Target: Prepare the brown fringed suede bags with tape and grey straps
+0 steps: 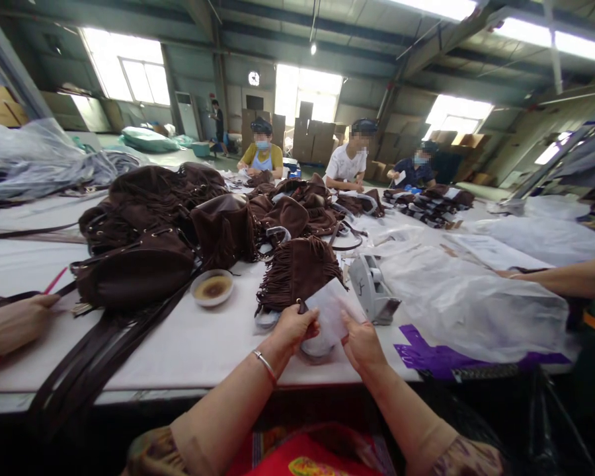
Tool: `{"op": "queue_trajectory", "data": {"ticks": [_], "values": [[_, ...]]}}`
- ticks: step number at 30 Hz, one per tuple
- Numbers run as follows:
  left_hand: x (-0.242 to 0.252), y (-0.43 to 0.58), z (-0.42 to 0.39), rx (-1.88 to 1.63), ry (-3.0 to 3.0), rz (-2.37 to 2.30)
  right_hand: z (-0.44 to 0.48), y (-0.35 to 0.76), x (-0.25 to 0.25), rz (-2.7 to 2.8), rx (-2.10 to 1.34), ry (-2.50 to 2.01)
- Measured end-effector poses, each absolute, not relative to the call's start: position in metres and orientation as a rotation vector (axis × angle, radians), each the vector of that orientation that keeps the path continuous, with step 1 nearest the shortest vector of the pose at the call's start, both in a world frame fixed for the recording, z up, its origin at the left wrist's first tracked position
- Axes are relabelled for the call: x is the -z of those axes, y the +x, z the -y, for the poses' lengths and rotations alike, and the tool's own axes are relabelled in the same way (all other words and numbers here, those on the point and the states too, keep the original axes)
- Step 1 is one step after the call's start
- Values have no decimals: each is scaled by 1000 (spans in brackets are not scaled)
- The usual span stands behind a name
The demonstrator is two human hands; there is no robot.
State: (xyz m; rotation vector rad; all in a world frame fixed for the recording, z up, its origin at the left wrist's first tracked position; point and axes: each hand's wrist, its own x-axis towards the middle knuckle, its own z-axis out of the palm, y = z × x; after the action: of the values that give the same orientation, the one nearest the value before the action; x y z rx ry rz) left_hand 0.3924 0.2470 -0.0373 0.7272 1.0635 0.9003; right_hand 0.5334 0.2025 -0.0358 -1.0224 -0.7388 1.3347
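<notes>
A thin white translucent sheet (pixel 333 305) is stretched between my hands at the front of the table. My left hand (pixel 296 328) is closed at its left edge, and a small dark piece with a metal ring shows by the forefinger. On the right side, my right hand (pixel 361 344) pinches the sheet between thumb and fingers. Just behind lies a dark brown fringed bag (pixel 302 268), partly covered by the sheet. A grey tape dispenser (pixel 369 291) stands right of the bag. Below the sheet, a roundish pale item is mostly hidden.
Brown bags (pixel 133 264) are heaped at left, with straps hanging over the table edge. A shallow bowl (pixel 212 288) holds brownish liquid. Clear plastic (pixel 476 297) and purple tape (pixel 431 354) lie right. Another person's hand (pixel 22 324) reaches in from the left; several people work opposite.
</notes>
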Motion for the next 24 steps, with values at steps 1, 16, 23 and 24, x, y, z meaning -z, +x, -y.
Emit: {"op": "queue_trajectory", "data": {"ticks": [1,16,23,24], "values": [[35,390,-247,-883,738,-1067,-206,538,35,708,-1318,-1001],[7,361,-255,-860,945,-1224,-222,562,33,725,-1908,-1193],[13,364,-249,-909,1097,-1312,-245,525,32,648,-1983,-1059],[14,364,-247,-917,1176,-1339,-248,522,33,633,-1983,-1067]]}}
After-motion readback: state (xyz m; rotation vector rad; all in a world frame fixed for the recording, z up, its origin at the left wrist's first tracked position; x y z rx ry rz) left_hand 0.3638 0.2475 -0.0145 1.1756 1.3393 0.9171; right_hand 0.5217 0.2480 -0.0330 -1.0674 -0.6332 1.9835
